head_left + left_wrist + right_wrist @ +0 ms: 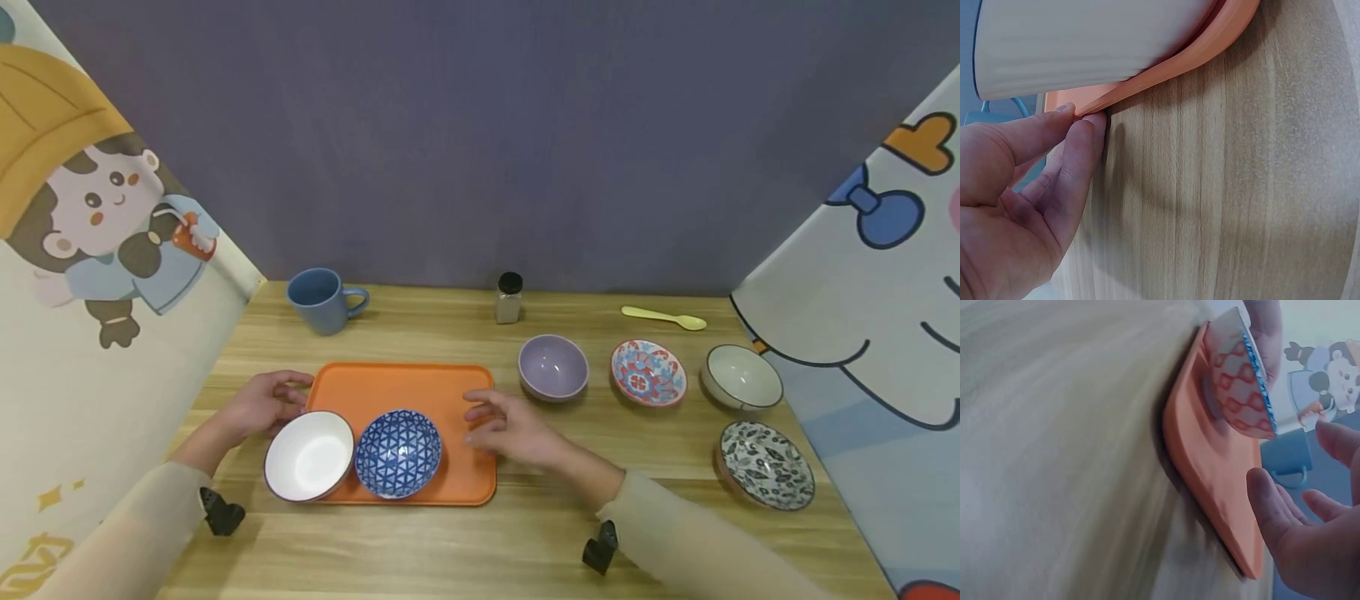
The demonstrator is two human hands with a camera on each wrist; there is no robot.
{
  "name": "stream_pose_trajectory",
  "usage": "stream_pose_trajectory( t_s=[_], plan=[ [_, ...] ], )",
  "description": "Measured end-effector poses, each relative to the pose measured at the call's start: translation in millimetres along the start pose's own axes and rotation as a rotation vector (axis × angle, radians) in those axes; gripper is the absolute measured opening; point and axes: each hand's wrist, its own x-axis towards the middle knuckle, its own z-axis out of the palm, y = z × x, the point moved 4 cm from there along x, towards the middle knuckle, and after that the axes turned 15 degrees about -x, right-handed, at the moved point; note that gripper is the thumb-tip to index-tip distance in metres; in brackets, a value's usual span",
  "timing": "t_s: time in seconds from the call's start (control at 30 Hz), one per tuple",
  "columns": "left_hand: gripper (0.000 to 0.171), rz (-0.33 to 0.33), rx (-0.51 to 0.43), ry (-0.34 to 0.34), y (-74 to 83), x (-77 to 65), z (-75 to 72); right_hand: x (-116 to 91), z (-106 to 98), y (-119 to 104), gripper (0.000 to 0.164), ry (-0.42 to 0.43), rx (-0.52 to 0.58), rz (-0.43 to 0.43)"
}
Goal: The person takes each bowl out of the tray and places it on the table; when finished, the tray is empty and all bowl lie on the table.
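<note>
An orange tray lies on the wooden table, bearing a white bowl at its left edge and a blue patterned bowl beside it. The second bowl's outside shows a red pattern in the right wrist view. With thumb and fingers, my left hand pinches the tray's left rim, seen closely in the left wrist view. My right hand hovers at the tray's right edge, fingers loosely spread and holding nothing; the right wrist view shows its fingertips apart from the tray.
A blue mug and a black-capped jar stand at the back. Rightward are a purple bowl, a red-blue patterned dish, a yellow spoon, a cream bowl and a black-and-white leaf-patterned bowl. Walls close three sides.
</note>
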Motion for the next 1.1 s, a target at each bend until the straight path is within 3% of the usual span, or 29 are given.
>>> stream_pose_trajectory(
  t_s=[0.23,0.47,1.1],
  plan=[
    [0.054,-0.004,-0.004,0.002,-1.6,0.0,-0.6,10.1,19.4,3.1,0.066,-0.03,-0.057,0.008],
    [0.053,0.003,0.003,0.006,0.0,1.0,-1.5,20.4,38.7,9.3,0.073,-0.104,0.095,0.039],
    [0.054,-0.022,-0.013,0.006,1.2,-0.8,-0.1,30.2,60.5,2.9,0.075,-0.13,0.092,0.039]
  ],
)
